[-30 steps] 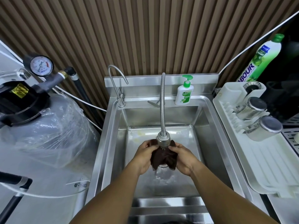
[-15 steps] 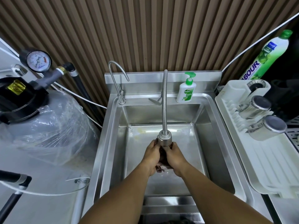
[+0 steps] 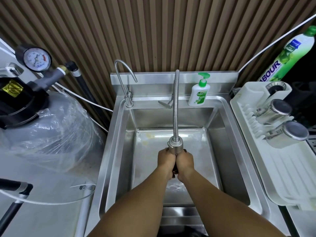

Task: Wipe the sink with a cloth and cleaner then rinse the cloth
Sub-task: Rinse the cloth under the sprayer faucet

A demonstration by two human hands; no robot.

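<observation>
Over the steel sink (image 3: 119, 151), my left hand (image 3: 166, 160) and my right hand (image 3: 185, 161) press together just below the flexible tap's nozzle (image 3: 175, 147). Both squeeze a dark brown cloth (image 3: 175, 170), of which only a thin sliver shows between the palms. Water splashes on the sink floor under my wrists. A green-and-white soap pump bottle (image 3: 198, 94) stands on the back ledge.
A thin gooseneck tap (image 3: 124, 79) rises at the sink's back left. A white drying rack (image 3: 280, 168) with two steel cups (image 3: 287, 134) lies to the right, a green bottle (image 3: 287, 55) behind it. A wrapped tank (image 3: 42, 130) with a gauge stands on the left.
My hands have closed together, bunching the spread cloth into a tight wad between the palms. The view has shifted slightly closer.
</observation>
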